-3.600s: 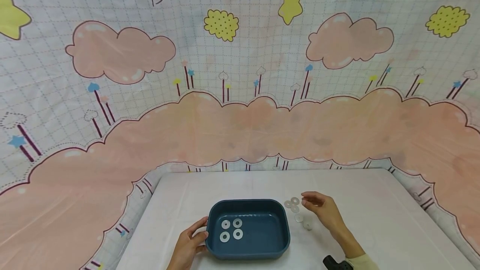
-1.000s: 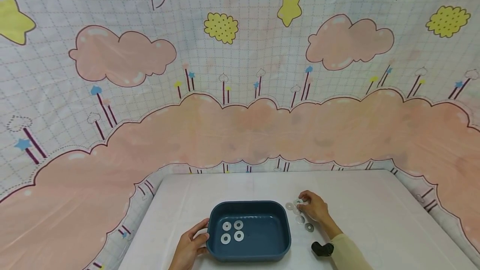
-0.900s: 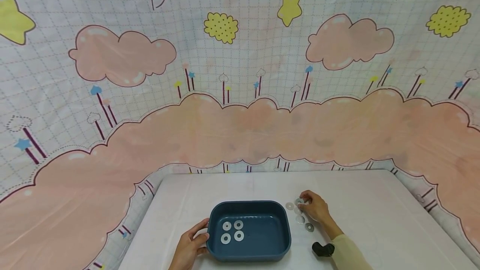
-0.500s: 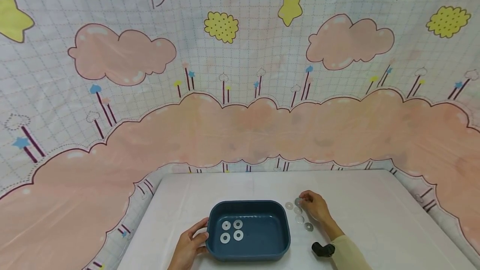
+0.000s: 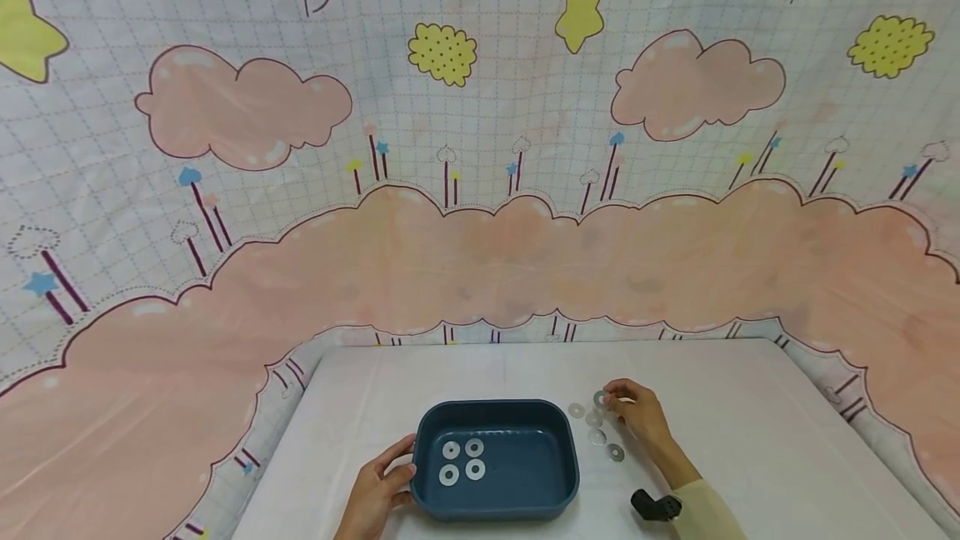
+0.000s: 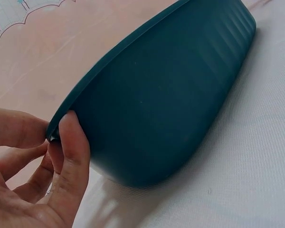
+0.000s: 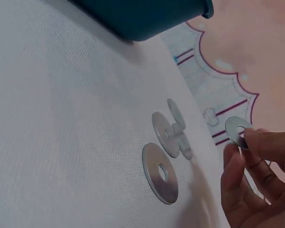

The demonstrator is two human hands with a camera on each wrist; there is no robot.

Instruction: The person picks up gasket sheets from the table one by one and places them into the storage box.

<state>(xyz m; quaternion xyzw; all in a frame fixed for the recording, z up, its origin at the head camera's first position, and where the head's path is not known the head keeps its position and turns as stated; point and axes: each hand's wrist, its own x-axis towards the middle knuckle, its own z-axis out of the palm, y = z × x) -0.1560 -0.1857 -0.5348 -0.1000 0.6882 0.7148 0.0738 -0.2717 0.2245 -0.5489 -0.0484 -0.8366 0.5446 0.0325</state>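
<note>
A dark blue plastic tray (image 5: 517, 473) stands on the white-covered table. My left hand (image 5: 375, 490) grips its left edge, with fingers (image 6: 76, 142) against the outside wall below the rim. Several flat metal washers (image 5: 475, 469) lie in two rows at the left of the tray floor. To the right of the tray, my right hand (image 5: 647, 422) pinches one grey washer (image 7: 233, 127) between thumb and fingers. The right wrist view shows that washer held above the table. Several more washers (image 7: 160, 173) lie on the cloth beside and below this hand, some close together or overlapping.
A black wrist-worn device (image 5: 656, 507) sits at the right sleeve (image 5: 705, 511). The table's white cloth (image 5: 750, 423) reaches back to a hanging printed curtain (image 5: 525, 265) with clouds and stars.
Earlier the right hand hovered beside the loose washers, then reached onto them. Now it has pinched one and moved it slightly up and right. The left hand stays on the tray.
</note>
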